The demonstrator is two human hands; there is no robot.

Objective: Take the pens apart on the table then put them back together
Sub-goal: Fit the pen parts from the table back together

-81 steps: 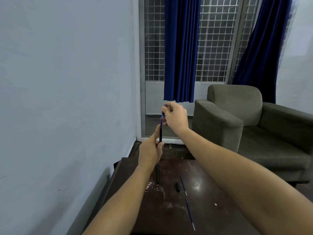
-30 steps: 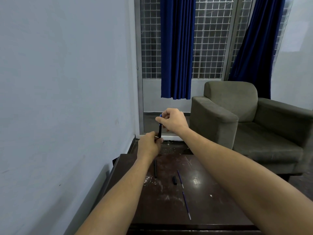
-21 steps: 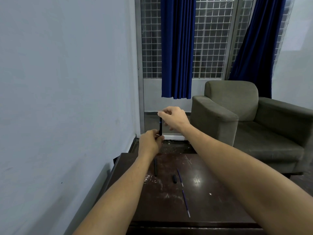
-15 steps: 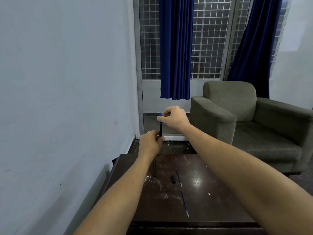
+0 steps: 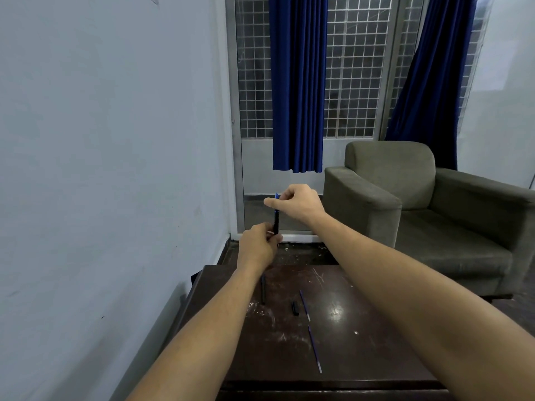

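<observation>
A slim black pen (image 5: 276, 219) stands nearly upright in the air, its lower end gripped in the left hand (image 5: 257, 247) and its blue top end pinched by the right hand (image 5: 298, 202). Below the grip, on the table, lies a black barrel (image 5: 263, 289), partly hidden by the left wrist. To the right of it, a short black cap piece (image 5: 295, 308) lies just beside a thin blue refill (image 5: 304, 305), and a second blue refill (image 5: 314, 349) lies nearer the person.
</observation>
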